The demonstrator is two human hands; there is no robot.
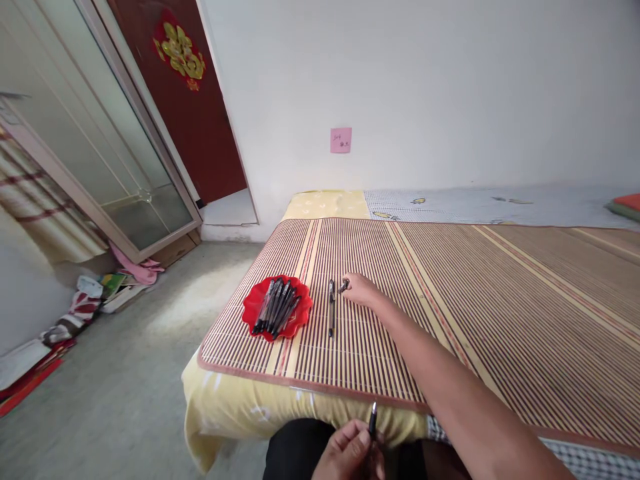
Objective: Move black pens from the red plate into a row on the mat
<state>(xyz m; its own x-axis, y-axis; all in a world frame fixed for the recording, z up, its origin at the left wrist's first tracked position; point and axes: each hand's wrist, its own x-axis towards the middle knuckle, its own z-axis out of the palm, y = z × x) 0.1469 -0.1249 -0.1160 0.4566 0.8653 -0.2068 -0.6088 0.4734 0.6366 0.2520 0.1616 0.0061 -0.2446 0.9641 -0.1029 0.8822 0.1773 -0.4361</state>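
My right hand [361, 290] reaches out over the striped bamboo mat [500, 300] and pinches a small dark pen cap [343, 286] at its fingertips. Just left of it a black pen [331, 307] lies on the mat. Further left, a red scalloped plate [254, 308] holds several black pens [276, 307]. My left hand [350, 453] stays low near my lap at the bed's front edge, closed round a black pen [373, 419] that points upward.
The mat covers a bed with a yellow sheet [225, 400]. Grey floor lies to the left, with papers and cloth [85, 300] along the wall. A glass door and a dark red door stand behind. A pink note [341, 140] sticks on the white wall.
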